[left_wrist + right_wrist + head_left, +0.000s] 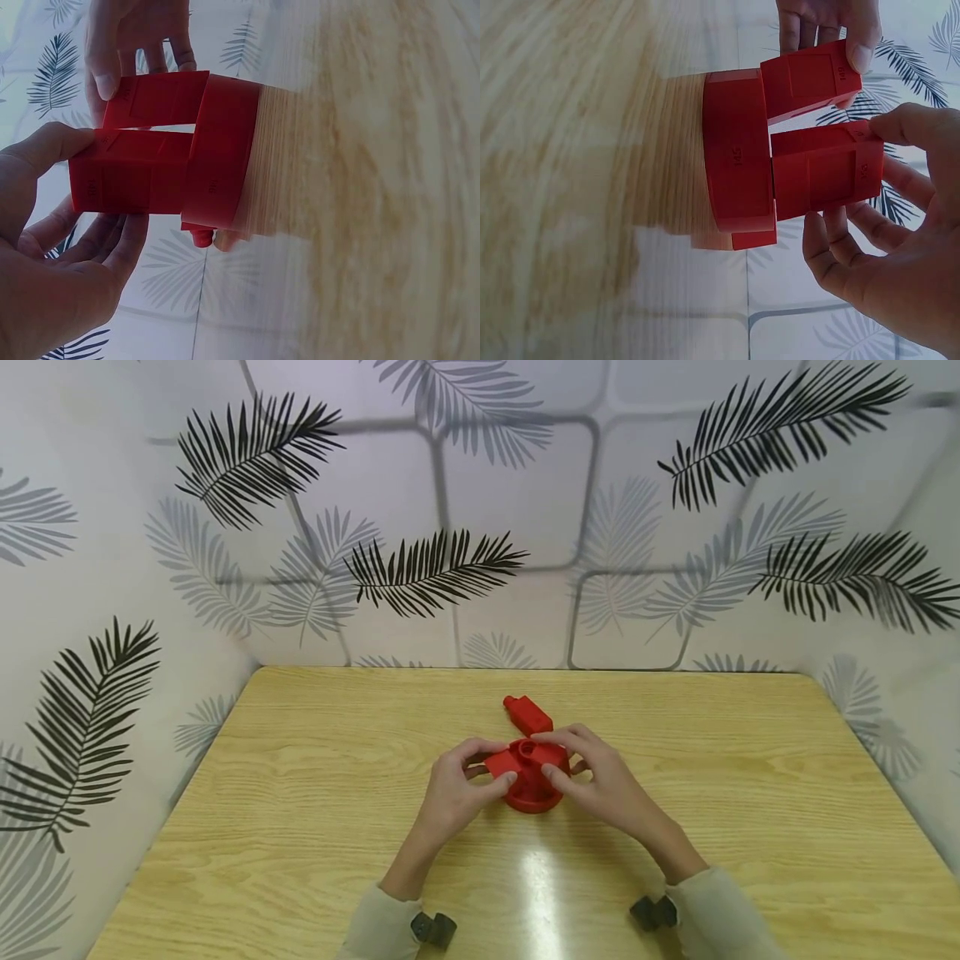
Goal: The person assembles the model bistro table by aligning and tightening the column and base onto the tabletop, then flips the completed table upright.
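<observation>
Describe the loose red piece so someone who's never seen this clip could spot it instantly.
On the wood-grain table, the left hand and right hand meet at a round red base. Just beyond it, towards the patterned wall, lies a red block with a small knob at its far end. Unlike the gripped blocks above the base, it lies flat and unheld.

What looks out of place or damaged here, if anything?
Nothing looks plainly damaged. Only the knobbed red piece seems stray: it lies on the table beyond the round red base, while two red blocks rise upright from that base.
</observation>
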The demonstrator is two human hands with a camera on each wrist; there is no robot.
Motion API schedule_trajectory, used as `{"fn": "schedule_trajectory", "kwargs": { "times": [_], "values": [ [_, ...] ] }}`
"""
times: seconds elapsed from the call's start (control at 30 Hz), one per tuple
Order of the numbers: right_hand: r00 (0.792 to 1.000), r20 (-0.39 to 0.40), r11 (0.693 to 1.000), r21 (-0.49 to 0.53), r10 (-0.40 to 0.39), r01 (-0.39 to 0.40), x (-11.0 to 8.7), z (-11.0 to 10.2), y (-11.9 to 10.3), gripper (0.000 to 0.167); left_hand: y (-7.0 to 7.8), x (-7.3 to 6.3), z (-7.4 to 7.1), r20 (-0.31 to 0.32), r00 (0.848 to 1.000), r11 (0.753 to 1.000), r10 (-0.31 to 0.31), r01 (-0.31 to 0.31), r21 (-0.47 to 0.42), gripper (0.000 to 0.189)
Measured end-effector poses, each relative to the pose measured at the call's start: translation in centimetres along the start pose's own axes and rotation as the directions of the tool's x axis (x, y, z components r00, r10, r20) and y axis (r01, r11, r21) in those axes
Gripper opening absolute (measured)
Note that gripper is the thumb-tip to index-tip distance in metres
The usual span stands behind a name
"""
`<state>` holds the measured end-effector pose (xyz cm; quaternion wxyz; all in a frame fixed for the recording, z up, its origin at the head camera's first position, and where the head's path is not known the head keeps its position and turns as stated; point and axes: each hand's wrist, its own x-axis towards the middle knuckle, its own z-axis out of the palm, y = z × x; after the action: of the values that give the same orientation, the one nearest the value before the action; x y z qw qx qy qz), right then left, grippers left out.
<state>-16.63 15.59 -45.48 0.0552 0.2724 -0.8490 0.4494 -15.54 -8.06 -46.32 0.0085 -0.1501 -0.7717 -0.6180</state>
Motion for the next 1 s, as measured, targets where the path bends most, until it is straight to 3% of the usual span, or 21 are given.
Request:
{"fn": "schedule_trajectory", "kwargs": {
  "times": [0.4,0.6,1.0],
  "values": [
    [0.999,0.015,0.997,0.059,0.050,-0.051,-0.7,-1.1,0.5,0.042,0.1,0.0,0.1,0.003,1.000,1.000,-0.018,0.018,-0.012,0.035],
    [0.999,-0.028,0.993,0.118,0.035,-0.032,-0.8,-1.4,0.9,0.039,0.1,-0.1,0.1,-0.011,1.000,0.999,-0.021,0.020,-0.028,0.033],
    [0.993,-0.071,0.980,0.182,0.092,-0.077,-1.5,-2.0,1.0,0.036,0.0,0.0,0.2,-0.021,1.000,0.999,-0.016,0.015,-0.040,0.032]
  ]
}}
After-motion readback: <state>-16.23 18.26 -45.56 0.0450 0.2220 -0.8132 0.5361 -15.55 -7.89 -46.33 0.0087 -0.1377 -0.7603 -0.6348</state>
